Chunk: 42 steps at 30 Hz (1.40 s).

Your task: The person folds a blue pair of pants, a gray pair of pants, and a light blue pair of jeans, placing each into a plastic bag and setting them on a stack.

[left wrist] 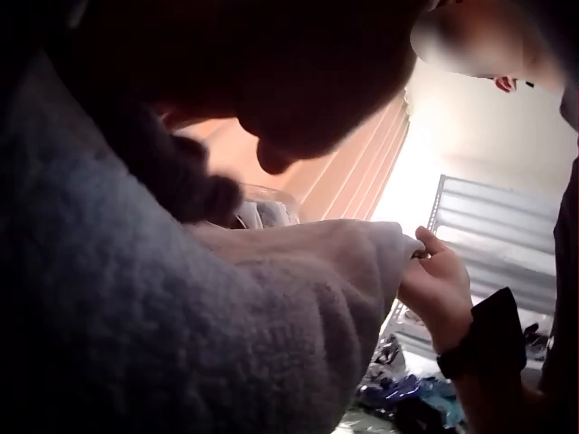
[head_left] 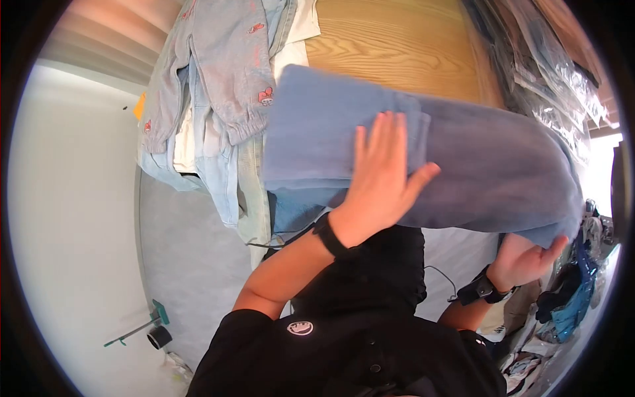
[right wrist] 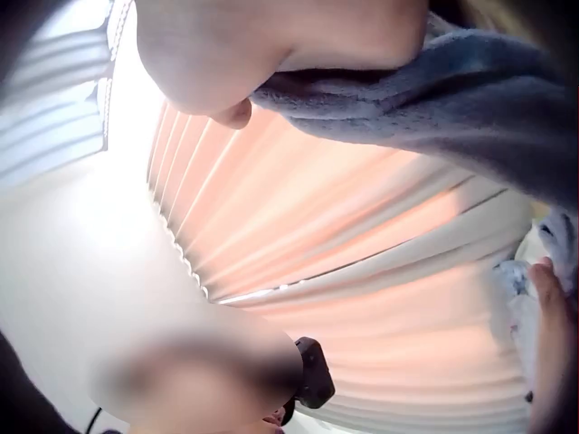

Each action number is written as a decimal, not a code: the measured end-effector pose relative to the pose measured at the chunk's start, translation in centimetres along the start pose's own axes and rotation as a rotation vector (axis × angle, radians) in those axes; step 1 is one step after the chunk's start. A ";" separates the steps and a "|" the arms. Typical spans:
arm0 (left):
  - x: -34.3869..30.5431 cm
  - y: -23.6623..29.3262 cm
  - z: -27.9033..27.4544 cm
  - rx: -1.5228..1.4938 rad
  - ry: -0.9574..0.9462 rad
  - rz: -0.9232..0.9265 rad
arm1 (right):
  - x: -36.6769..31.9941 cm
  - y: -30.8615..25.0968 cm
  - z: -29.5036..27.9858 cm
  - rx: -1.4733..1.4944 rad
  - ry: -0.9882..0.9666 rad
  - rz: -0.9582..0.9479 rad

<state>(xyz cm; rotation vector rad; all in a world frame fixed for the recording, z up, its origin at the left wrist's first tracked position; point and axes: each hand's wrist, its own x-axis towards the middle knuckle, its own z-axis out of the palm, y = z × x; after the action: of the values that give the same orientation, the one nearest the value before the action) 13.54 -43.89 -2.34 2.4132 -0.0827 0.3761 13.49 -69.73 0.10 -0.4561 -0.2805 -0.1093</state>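
A blue-grey garment with a soft, fleecy surface lies across the front of the wooden table, its left part folded into a flat, layered block. My left hand rests flat on that folded part, fingers straight and thumb spread. At the far right, my right hand pinches the garment's drooping end between thumb and fingers; the left wrist view also shows this right hand holding the cloth's edge. The right wrist view has the bunched cloth coming out from the hand, with most fingers hidden.
Light denim clothes and a grey-lilac garment with pink characters hang over the table's left side. Plastic-wrapped clothes lie at the back right, and more bagged clothes pile up at the lower right. Bare wood shows behind the garment.
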 end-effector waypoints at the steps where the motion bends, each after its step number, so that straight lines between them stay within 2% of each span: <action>1: 0.1 0.4 0.1 -0.011 0.011 -0.005 | 0.1 -0.4 0.4 -0.037 -0.095 -0.050; 3: 0.1 1.3 0.1 -0.080 -0.023 0.135 | 0.2 -1.0 0.5 -0.098 -0.155 -0.078; 4: -0.1 1.8 -0.6 -0.091 -0.010 0.137 | 0.4 -1.2 0.5 -0.147 -0.205 -0.113; 5: -0.6 2.1 -1.7 0.080 -0.015 0.119 | 0.3 -1.1 0.6 -0.489 0.120 -0.282; 6: -1.1 2.0 -2.6 0.254 -0.027 0.099 | -0.1 -0.5 0.4 -0.496 0.118 -0.284; 8: -1.8 0.2 -1.5 0.310 -0.065 0.046 | -1.6 2.0 -0.7 -1.405 -0.372 -0.339; 10: -1.8 -1.7 0.1 0.286 -0.043 0.140 | -2.5 5.6 -0.1 -2.264 -0.937 -0.338; 11: -2.0 -1.8 -0.1 0.356 -0.037 0.165 | -0.8 10.3 4.6 -2.114 -0.860 -0.503; 12: -2.2 -2.4 0.4 0.360 -0.041 0.169 | 0.6 12.5 6.5 -2.000 -0.854 -0.119; 14: -3.1 -3.9 1.8 0.046 -0.023 0.109 | 1.6 16.2 8.2 -2.005 -1.048 -0.205; 16: -2.8 -3.6 0.8 -0.048 -0.056 0.075 | 1.4 16.9 7.3 -2.002 -1.004 -0.173; 19: -2.3 -2.8 0.2 -0.033 -0.037 0.099 | 1.3 16.5 7.0 -1.992 -0.921 -0.124; 21: -1.9 -2.6 0.1 0.140 -0.105 0.117 | 1.2 15.6 7.2 -1.995 -0.869 -0.113; 25: -2.2 -3.2 -0.4 0.076 -0.131 0.174 | 0.6 13.2 7.1 -2.134 -0.845 -0.095; 27: -2.6 -3.6 -1.6 -0.019 -0.021 0.320 | 0.5 11.9 6.2 -2.143 -0.875 -0.073; 28: -2.8 -3.7 -2.2 -0.031 -0.034 0.325 | 0.3 11.3 5.3 -2.155 -0.862 -0.059; 30: -3.0 -3.9 -3.1 0.006 -0.105 0.224 | -0.2 10.7 3.4 -2.083 -0.695 -0.212; 31: -3.1 -3.9 -3.1 0.002 -0.115 0.228 | -0.7 10.7 3.1 -2.083 -0.598 -0.225; 34: -3.3 -3.7 -3.8 -0.002 -0.112 0.199 | -1.2 10.4 3.0 -2.113 -0.524 -0.196; 36: -3.1 -4.1 -5.7 0.007 -0.263 0.141 | -1.9 10.3 3.3 -2.073 -0.459 -0.160; 37: -3.3 -4.7 -6.4 0.006 -0.269 0.147 | -2.2 10.2 3.4 -2.028 -0.400 -0.130; 38: -3.5 -5.3 -7.2 0.089 -0.170 0.187 | -2.7 9.8 2.9 -2.031 -0.389 -0.130; 39: -3.6 -5.8 -7.8 0.173 -0.068 0.227 | -3.1 9.4 1.9 -1.972 -0.300 -0.040; 40: -3.6 -6.2 -8.0 0.173 -0.070 0.232 | -3.3 9.2 1.3 -1.908 -0.217 0.046; 41: -3.7 -6.6 -8.1 0.198 -0.029 0.181 | -3.2 9.0 1.0 -1.907 -0.213 0.047; 42: -3.8 -6.8 -8.2 0.225 0.010 0.130 | -3.2 8.9 0.9 -1.834 -0.131 0.117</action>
<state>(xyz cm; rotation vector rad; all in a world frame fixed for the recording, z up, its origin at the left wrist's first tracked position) 8.93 -33.55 -1.80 2.6351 -0.2033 0.4786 11.67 -61.27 -3.75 -2.3025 -0.2134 -0.2049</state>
